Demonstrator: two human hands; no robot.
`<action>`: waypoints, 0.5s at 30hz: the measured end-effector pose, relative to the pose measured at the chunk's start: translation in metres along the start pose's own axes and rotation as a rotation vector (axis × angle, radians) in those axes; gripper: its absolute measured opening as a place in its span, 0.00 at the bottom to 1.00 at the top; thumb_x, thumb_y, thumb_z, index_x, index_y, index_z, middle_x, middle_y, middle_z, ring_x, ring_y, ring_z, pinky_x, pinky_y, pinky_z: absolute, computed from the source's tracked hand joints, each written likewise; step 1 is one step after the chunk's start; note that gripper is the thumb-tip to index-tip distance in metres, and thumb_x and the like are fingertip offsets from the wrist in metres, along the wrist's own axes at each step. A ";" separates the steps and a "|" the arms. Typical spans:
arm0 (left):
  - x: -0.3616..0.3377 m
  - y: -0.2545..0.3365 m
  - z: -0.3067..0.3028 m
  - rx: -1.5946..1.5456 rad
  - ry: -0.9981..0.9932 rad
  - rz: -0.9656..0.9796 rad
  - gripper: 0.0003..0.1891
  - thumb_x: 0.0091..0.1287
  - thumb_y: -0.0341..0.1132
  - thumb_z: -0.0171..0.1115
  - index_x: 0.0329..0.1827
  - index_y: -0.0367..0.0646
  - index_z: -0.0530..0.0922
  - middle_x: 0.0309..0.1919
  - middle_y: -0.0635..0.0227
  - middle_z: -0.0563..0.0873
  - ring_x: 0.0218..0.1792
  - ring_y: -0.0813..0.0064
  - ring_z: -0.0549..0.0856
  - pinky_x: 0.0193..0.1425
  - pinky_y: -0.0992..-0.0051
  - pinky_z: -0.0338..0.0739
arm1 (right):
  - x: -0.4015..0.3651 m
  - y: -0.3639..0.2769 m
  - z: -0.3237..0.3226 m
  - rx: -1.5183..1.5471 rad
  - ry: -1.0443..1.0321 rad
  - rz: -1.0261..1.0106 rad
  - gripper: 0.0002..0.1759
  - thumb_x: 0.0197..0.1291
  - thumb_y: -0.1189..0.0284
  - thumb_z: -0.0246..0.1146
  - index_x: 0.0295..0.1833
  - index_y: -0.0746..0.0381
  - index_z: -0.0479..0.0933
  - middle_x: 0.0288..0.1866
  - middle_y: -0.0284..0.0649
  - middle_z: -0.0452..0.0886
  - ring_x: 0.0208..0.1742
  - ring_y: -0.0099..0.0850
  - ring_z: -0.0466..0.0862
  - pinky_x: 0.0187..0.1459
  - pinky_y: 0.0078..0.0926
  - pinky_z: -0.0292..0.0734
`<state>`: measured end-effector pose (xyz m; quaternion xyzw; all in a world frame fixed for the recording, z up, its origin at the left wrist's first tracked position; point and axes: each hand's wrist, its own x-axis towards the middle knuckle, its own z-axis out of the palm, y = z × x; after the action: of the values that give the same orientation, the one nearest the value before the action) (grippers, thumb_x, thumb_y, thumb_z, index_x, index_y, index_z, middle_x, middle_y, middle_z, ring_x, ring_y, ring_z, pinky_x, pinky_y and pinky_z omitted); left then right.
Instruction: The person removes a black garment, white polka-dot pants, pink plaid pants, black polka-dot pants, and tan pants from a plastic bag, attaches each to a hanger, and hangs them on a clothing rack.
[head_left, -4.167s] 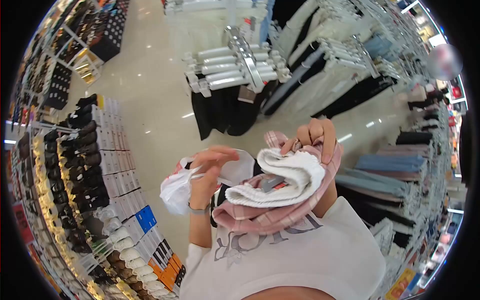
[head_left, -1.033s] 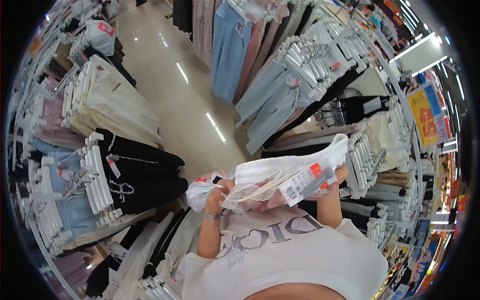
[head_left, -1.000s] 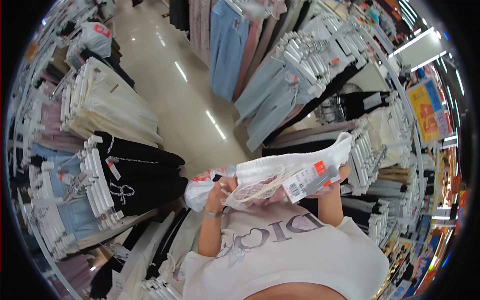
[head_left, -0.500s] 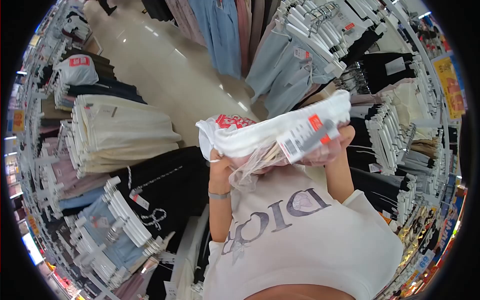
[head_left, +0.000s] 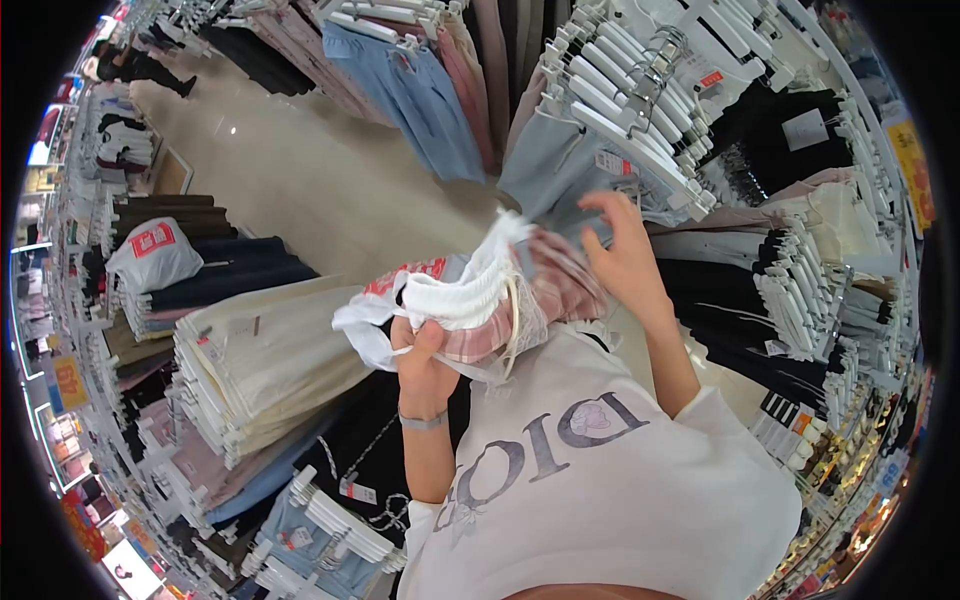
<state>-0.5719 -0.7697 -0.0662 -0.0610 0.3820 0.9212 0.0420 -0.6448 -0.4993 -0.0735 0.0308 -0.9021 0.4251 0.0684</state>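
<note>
My left hand (head_left: 427, 370) is closed around a bunched pink plaid garment (head_left: 477, 343) with a gathered white waistband, a pale cord and sheer lace trim. A white plastic bag with red print (head_left: 365, 325) hangs against the same hand, and its handles seem to be caught in that grip. My right hand (head_left: 622, 255) is raised off the garment's right end, fingers apart and nothing in them. Just beyond it hang light blue jeans (head_left: 548, 160) with a red and white tag.
Racks of trousers on white hangers (head_left: 640, 100) stand ahead and to the right. On the left are cream trousers (head_left: 270, 335) and dark ones, with another white bag (head_left: 155, 255) on top. A shiny aisle floor (head_left: 270, 180) runs between; a person in black (head_left: 145, 68) is far off.
My right hand has let go of the garment and opened. The white waistband, held stretched out before, is now bunched lower in my left hand, and the price tag no longer shows.
</note>
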 end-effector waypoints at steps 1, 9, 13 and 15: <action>0.006 0.001 0.002 0.036 0.033 -0.025 0.33 0.67 0.37 0.67 0.70 0.31 0.64 0.65 0.51 0.77 0.65 0.57 0.79 0.71 0.58 0.72 | 0.018 -0.005 0.004 -0.058 0.025 -0.071 0.15 0.59 0.77 0.60 0.52 0.66 0.75 0.54 0.51 0.76 0.59 0.44 0.76 0.62 0.39 0.70; 0.031 0.011 0.004 0.141 0.212 -0.011 0.25 0.66 0.46 0.68 0.51 0.31 0.76 0.44 0.57 0.84 0.45 0.68 0.86 0.52 0.68 0.81 | 0.140 0.036 0.040 -0.506 0.088 -0.226 0.20 0.55 0.74 0.65 0.53 0.69 0.73 0.61 0.51 0.75 0.64 0.46 0.73 0.64 0.41 0.70; 0.041 0.017 -0.003 0.154 0.204 -0.041 0.26 0.64 0.48 0.70 0.49 0.31 0.76 0.42 0.58 0.84 0.44 0.70 0.85 0.50 0.70 0.80 | 0.159 0.040 0.044 -0.684 -0.072 -0.008 0.20 0.58 0.67 0.68 0.49 0.68 0.72 0.49 0.53 0.81 0.54 0.49 0.82 0.52 0.45 0.77; 0.044 0.020 -0.002 0.149 0.204 -0.056 0.27 0.62 0.50 0.72 0.48 0.31 0.77 0.41 0.60 0.84 0.42 0.71 0.85 0.48 0.73 0.79 | 0.172 0.022 0.038 -0.619 -0.254 0.216 0.21 0.61 0.62 0.67 0.47 0.67 0.71 0.41 0.54 0.84 0.46 0.52 0.85 0.45 0.48 0.79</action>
<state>-0.6180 -0.7842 -0.0600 -0.1617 0.4499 0.8777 0.0332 -0.8210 -0.5144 -0.0884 -0.0346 -0.9875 0.1292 -0.0837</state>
